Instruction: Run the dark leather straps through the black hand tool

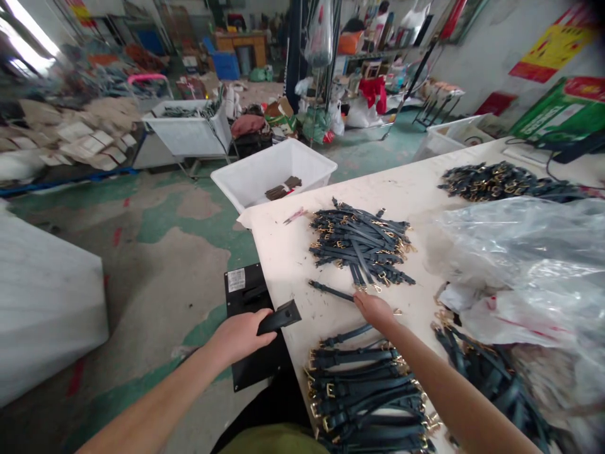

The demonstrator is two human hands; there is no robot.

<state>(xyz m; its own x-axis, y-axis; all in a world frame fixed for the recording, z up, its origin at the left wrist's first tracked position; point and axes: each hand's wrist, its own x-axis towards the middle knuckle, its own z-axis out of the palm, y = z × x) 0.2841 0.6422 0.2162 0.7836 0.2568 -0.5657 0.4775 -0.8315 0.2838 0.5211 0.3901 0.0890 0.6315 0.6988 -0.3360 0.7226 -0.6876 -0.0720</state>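
My left hand (248, 334) is closed around a black handheld tool (282, 317) with a squared, wider end; its exact kind is unclear. It hovers just off the table's left edge. My right hand (375, 309) grips a dark blue buckle strap (331, 290) lying towards the left over the white table (283, 252). Beyond that hand is a loose heap of similar straps (359, 243) with gold-coloured clasps. Nearer to me, below the right forearm, more straps (368, 384) lie side by side in a stack.
Scissors (295, 215) lie near the table's far left corner. Clear plastic bags (529, 252) and another strap pile (501, 181) occupy the right side. A white bin (278, 165) stands beyond the table. Below its left edge is a black panel (243, 290) with a label.
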